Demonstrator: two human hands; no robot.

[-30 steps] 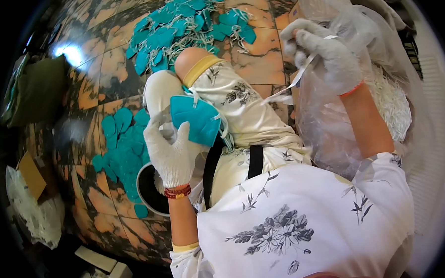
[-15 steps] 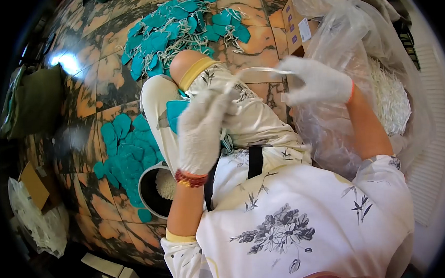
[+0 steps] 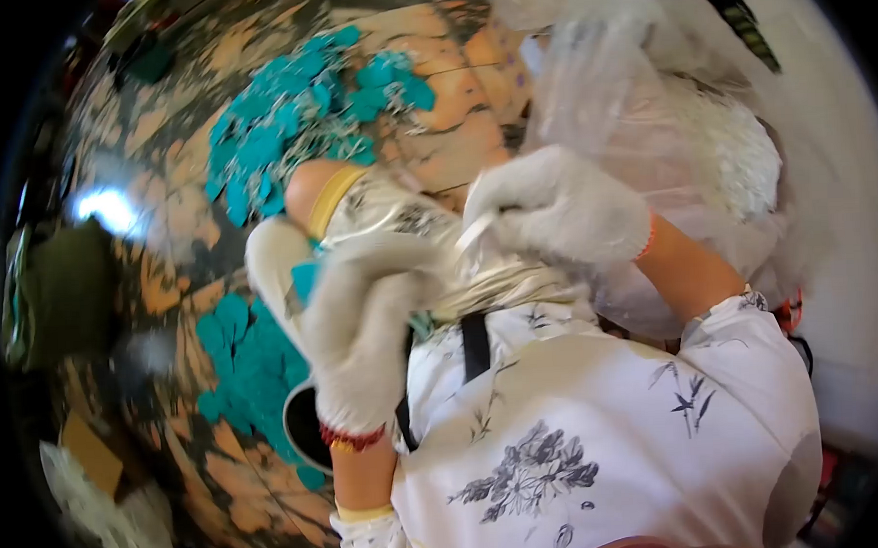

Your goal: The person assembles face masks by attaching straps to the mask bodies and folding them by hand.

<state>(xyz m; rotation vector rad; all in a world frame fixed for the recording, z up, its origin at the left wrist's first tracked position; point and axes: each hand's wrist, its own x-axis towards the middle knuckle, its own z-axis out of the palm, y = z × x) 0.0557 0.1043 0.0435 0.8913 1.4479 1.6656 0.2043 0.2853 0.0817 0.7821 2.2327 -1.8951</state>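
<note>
A white glove covers my left hand point(image 3: 363, 321), which is smeared by motion over my lap; its fingers and anything between them are unclear. Just beyond its fingers, part of a teal mask point(image 3: 304, 278) shows on my leg. My gloved right hand point(image 3: 554, 205) is closed over my thigh, pinching a white strap point(image 3: 476, 231) that hangs toward the left hand. One pile of teal masks with white straps point(image 3: 285, 119) lies on the floor past my knees. Flat teal pieces point(image 3: 247, 366) lie to the left of my leg.
A dark round container point(image 3: 307, 427) stands beside my left wrist. On the right is a large clear plastic bag point(image 3: 608, 100) with white strips point(image 3: 737, 153). A dark green bundle point(image 3: 63, 295) lies at far left, above a cardboard piece point(image 3: 92, 454) and plastic wrap point(image 3: 111, 514).
My right hand has come in from the bag side to my lap with the strap. My left hand has left its open grip beside the mask and now covers most of it. The view has shifted.
</note>
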